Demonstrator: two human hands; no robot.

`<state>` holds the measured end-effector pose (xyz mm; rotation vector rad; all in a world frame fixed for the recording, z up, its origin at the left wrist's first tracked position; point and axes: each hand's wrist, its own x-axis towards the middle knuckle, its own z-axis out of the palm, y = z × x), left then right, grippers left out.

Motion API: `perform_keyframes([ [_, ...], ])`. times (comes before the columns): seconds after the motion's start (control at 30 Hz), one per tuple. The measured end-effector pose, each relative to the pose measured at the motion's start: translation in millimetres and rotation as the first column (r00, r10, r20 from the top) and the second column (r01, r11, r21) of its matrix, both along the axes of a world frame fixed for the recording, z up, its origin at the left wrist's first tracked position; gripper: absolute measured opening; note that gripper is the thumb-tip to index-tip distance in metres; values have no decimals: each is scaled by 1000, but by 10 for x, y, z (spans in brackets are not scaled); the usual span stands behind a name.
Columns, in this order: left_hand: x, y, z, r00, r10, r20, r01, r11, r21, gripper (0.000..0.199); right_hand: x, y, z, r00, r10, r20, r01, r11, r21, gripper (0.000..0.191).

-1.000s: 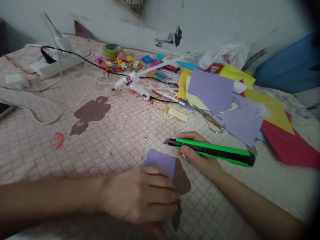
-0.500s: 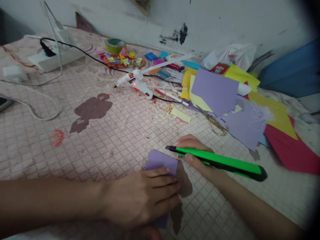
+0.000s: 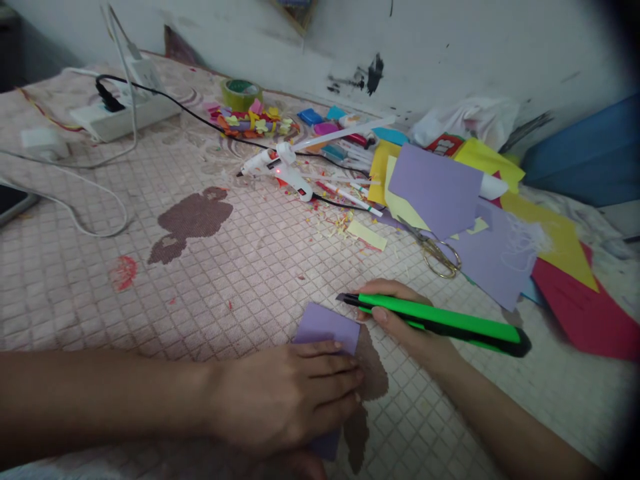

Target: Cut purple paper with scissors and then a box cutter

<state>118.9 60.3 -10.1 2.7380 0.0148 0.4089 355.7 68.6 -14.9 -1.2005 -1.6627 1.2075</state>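
"What's hard to see?"

"Most of the purple paper (image 3: 330,327), at six o'clock in the view. The left hand (image 3: 287,393) lies over its middle, so only the far end and a shadowed bit below the fingers show. The left thumb I can't make out for sure; something blurred sits at the bottom edge."

"Anything cut off?"

"Both forearms, by the frame. At nine o'clock a dark-screened device (image 3: 14,202) runs out of view, and the corner at half past one is black."

"How does the paper look?"

"Plain, pale purple, straight-edged, lying flat on the quilted cloth (image 3: 250,287). A brown patch (image 3: 373,363) of the cloth shows just beside it, on its three o'clock side."

"And the hands?"

"The left is laid palm down, fingers stretched out on the paper. The right hand (image 3: 407,337), at four o'clock, is clamped on a green cutter (image 3: 440,323). Its short blade (image 3: 341,297) points to nine o'clock, near the paper's far edge; whether it touches anything, I can't tell."
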Motion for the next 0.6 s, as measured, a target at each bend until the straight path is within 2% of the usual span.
perform_keyframes([
  [0.13, -7, -6, 7, 1000, 16, 4, -16, 1000, 0, 42, 8, 6, -43, 996, -46, -72, 43, 998, -49, 22],
  [0.23, -7, -9, 26, 1000, 20, 19, -20, 1000, -10, 43, 4, 35, -5, 994, -41, -105, 36, 998, -52, 23],
  [0.43, -1, -10, 32, 998, 40, 48, -39, 999, -19, 55, -44, 144, 187, 988, 123, 97, -126, 992, 31, 20],
  [0.5, -4, -8, 18, 998, 37, 52, -37, 999, -14, 55, -63, 166, 183, 984, 148, 103, -153, 988, 36, 21],
  [0.6, -1, -8, -4, 997, 36, 65, -36, 999, -3, 54, -65, 176, 89, 993, 104, 49, -106, 994, 39, 21],
])
